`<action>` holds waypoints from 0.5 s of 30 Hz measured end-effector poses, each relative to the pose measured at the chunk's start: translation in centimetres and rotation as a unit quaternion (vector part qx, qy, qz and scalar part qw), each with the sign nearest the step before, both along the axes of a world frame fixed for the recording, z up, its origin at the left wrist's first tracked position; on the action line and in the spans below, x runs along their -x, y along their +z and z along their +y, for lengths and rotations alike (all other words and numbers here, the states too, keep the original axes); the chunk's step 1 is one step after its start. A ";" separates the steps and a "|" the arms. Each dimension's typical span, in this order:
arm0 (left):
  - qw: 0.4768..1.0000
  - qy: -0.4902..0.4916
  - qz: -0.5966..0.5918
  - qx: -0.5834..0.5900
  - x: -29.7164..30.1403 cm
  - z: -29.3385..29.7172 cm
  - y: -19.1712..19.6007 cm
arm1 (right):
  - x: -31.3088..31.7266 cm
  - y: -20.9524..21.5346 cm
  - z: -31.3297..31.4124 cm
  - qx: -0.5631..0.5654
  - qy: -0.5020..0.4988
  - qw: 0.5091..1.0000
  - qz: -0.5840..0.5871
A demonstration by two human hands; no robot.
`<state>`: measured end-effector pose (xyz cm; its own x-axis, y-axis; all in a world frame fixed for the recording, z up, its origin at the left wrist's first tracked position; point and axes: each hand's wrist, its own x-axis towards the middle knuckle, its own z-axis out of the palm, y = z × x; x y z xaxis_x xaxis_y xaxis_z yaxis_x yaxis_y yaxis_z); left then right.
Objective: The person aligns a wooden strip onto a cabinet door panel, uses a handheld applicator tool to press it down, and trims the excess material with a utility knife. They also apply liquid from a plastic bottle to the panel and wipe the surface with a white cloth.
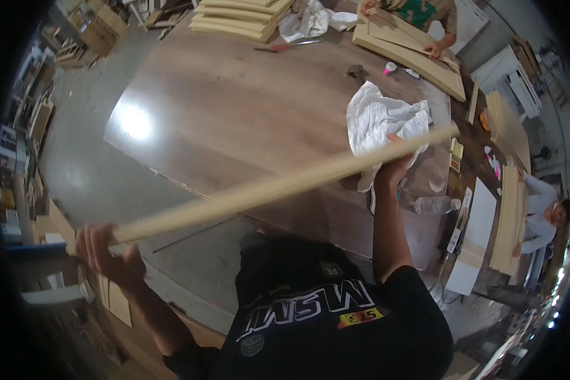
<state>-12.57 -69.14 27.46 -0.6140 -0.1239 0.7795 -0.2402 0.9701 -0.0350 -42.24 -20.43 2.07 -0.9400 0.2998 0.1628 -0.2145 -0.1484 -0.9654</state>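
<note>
A long, pale tan wooden board [278, 188] is held up edge-on in front of me, slanting from lower left to upper right, slightly blurred. My left hand [111, 258] grips its lower left end, fingers over the end and thumb below. Close to the other end, my right hand [392, 170] has hold of the board, its fingers partly hidden behind it. Just beyond the right hand, a crumpled white cloth [380, 114] lies on the large brown tabletop [234, 114].
A clear plastic bottle [434, 204] lies right of my right arm. Stacked tan boards [234, 22] sit at the far edge. A co-worker's hands rest on panels [411, 54] at the far right; another person [541, 202] stands beside boards [510, 215] at the right.
</note>
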 end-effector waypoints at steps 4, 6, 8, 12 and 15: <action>0.993 -0.009 -0.101 -0.059 8.2 -3.5 1.5 | -0.7 0.9 -3.3 0.021 -0.060 0.991 -0.121; 0.978 0.044 -0.178 -0.100 12.0 -4.5 1.8 | -3.4 0.6 -4.5 -0.127 -0.052 0.990 -0.040; 0.963 0.088 -0.231 -0.105 15.3 -6.8 0.2 | -5.3 -0.3 -4.8 -0.189 -0.066 0.980 0.004; 0.956 0.089 -0.257 -0.109 18.1 -12.2 -6.9 | -9.1 -4.4 -2.6 -0.342 -0.136 0.929 -0.039; 0.927 0.086 -0.308 -0.194 19.3 -13.8 -11.6 | -10.8 -4.3 -1.4 -0.463 -0.163 0.870 -0.046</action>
<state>-31.84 -82.98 15.85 -0.8733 -0.4592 0.1630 -0.4432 0.8876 0.1260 -31.40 -21.79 -2.19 -0.8513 0.3335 0.4050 -0.0145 0.7567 -0.6537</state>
